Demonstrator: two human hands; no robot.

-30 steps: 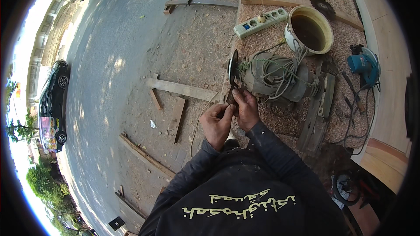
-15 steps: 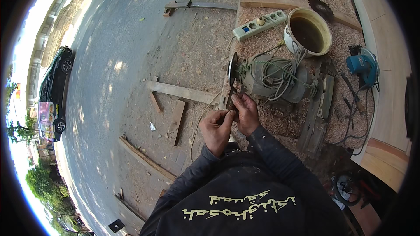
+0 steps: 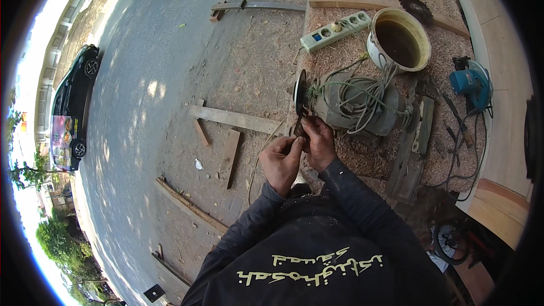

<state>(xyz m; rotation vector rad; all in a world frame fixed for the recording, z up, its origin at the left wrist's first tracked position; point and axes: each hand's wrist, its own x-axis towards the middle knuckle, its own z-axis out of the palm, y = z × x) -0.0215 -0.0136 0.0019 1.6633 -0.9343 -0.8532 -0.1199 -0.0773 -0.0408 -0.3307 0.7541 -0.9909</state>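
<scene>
Both my hands meet in front of a thin grinding disc [image 3: 300, 92] on the shaft of a grey electric motor [image 3: 362, 107], which has cable and green cord wound over it. Between them is a small dark flat metal piece [image 3: 298, 127], its upper end close to the disc's lower edge; whether it touches cannot be made out. My right hand [image 3: 320, 144] pinches the piece from the right. My left hand [image 3: 281, 163] is closed on its lower end with thumb and forefinger. Fingers hide much of the piece, so its exact kind is unclear.
Beyond the motor are a white power strip [image 3: 334, 32], a bucket of murky liquid [image 3: 371, 45] and a circular saw blade [image 3: 416, 8]. At right lies a blue power saw [image 3: 464, 82] with its cord. Wood planks [image 3: 238, 118] lie left; a car [image 3: 73, 113] stands across the road.
Both hands remain closed around the dark piece beneath the disc. My left hand has shifted slightly and the piece's angle differs a little. The whole view has moved slightly.
</scene>
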